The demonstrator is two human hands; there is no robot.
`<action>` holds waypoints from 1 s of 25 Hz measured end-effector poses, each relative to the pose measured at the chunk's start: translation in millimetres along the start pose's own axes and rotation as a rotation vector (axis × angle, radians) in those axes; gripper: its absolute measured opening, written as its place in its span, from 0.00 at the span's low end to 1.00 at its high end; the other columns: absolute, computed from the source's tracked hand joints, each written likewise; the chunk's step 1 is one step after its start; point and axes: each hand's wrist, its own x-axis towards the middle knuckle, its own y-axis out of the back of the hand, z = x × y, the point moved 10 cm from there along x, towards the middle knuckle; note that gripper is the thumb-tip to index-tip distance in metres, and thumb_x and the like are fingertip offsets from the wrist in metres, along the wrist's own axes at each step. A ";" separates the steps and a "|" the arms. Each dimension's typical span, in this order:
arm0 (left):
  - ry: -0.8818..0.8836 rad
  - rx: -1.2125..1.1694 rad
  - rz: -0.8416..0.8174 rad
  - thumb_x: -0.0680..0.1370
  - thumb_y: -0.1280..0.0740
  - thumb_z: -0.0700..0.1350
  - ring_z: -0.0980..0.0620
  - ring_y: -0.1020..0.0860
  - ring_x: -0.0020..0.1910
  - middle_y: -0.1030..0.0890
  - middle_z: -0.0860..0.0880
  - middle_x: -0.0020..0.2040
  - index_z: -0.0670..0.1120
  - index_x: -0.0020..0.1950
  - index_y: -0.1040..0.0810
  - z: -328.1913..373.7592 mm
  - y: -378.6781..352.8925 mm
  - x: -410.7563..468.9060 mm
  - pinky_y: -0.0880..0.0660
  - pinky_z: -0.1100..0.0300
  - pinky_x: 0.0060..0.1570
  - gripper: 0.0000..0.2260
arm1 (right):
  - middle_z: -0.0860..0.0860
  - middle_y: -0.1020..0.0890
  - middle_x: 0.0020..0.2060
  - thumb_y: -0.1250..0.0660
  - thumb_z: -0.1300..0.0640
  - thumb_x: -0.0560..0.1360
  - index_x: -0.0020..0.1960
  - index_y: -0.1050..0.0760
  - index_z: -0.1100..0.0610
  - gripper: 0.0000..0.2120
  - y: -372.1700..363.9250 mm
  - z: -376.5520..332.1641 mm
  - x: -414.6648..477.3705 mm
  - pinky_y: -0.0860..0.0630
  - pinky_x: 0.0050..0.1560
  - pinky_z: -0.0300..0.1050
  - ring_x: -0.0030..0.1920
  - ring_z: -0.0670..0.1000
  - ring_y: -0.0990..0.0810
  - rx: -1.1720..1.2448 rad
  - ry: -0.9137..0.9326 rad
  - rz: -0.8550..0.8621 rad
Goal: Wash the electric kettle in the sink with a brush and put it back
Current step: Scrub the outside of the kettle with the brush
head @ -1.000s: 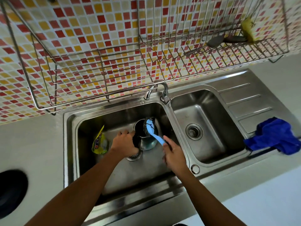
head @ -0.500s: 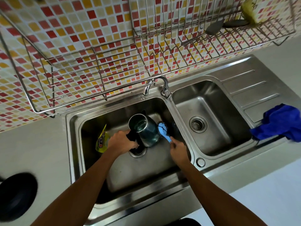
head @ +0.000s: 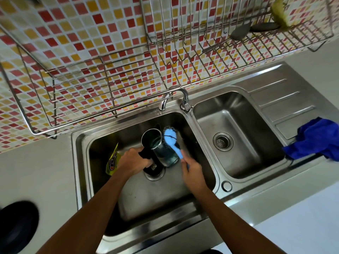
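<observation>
A steel electric kettle with a black handle lies tilted in the left basin of the sink, its open mouth facing up and away. My left hand grips the black handle. My right hand holds a light blue brush by its handle. The brush head rests against the kettle's outer right side, near the rim.
A yellow detergent pouch leans in the left basin's corner. The tap stands behind the kettle. A blue cloth lies on the drainboard at right. Wire dish racks hang on the tiled wall. A black round base sits at left.
The brush came out of the kettle's mouth and now rubs its outer right side. The kettle tipped further away and rose a little in the view.
</observation>
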 end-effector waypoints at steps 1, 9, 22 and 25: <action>0.012 -0.022 0.005 0.58 0.31 0.52 0.54 0.21 0.36 0.20 0.54 0.35 0.55 0.37 0.23 -1.7 2.7 0.8 0.25 0.60 0.36 0.09 | 0.45 0.30 0.30 0.39 0.57 0.80 0.71 0.29 0.50 0.19 -6.4 -7.1 -8.5 0.32 0.31 0.41 0.27 0.42 0.34 -0.011 0.058 -0.017; 0.044 -0.118 0.014 0.60 0.29 0.48 0.52 0.21 0.39 0.18 0.50 0.37 0.50 0.39 0.19 7.7 8.6 -6.4 0.26 0.59 0.36 0.09 | 0.47 0.22 0.33 0.40 0.59 0.81 0.71 0.28 0.52 0.19 -10.6 8.7 -14.6 0.29 0.35 0.32 0.30 0.40 0.26 -0.001 -0.083 0.024; 0.249 -0.439 0.011 0.57 0.28 0.44 0.49 0.27 0.31 0.24 0.51 0.27 0.40 0.35 0.18 -7.1 6.6 -20.3 0.32 0.58 0.30 0.11 | 0.56 0.19 0.40 0.40 0.56 0.81 0.73 0.32 0.48 0.21 -27.9 2.7 -14.9 0.27 0.36 0.40 0.34 0.51 0.22 -0.080 -0.004 -0.001; 0.276 -0.522 0.026 0.61 0.28 0.41 0.50 0.30 0.32 0.24 0.49 0.32 0.37 0.40 0.18 -7.8 6.9 -21.7 0.34 0.58 0.32 0.10 | 0.61 0.18 0.40 0.43 0.53 0.81 0.73 0.31 0.49 0.20 -14.8 43.8 -5.8 0.25 0.39 0.50 0.40 0.61 0.19 -0.141 -0.299 0.058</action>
